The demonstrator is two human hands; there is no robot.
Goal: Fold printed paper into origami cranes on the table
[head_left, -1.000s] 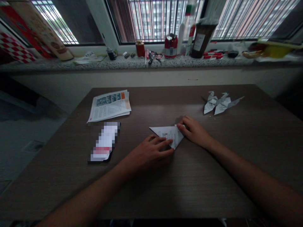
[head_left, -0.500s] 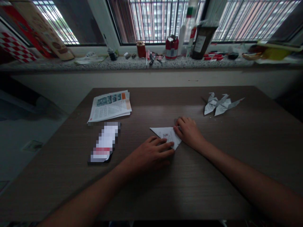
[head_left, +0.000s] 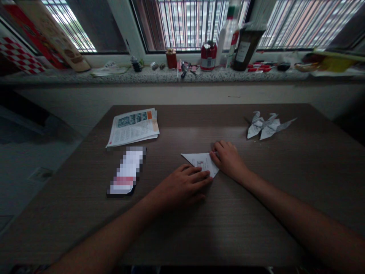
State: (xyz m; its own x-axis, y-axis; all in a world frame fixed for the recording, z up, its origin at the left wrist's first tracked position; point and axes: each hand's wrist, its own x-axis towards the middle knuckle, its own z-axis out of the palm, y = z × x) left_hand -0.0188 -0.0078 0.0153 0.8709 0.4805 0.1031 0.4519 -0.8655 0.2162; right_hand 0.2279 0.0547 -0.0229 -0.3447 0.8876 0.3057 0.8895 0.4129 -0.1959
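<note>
A white printed sheet folded into a triangle lies flat in the middle of the dark wooden table. My left hand lies on its lower edge with fingers stretched flat, pressing the paper down. My right hand presses on the triangle's right corner, fingers bent and close together. Neither hand lifts the paper off the table.
Two folded paper cranes lie at the table's far right. A stack of printed pages sits far left, with a phone just in front of it. Bottles, a red can and small items line the windowsill behind.
My right hand has slid a little left along the triangle's right corner and now covers more of it. My left hand has stayed in place on the lower edge.
</note>
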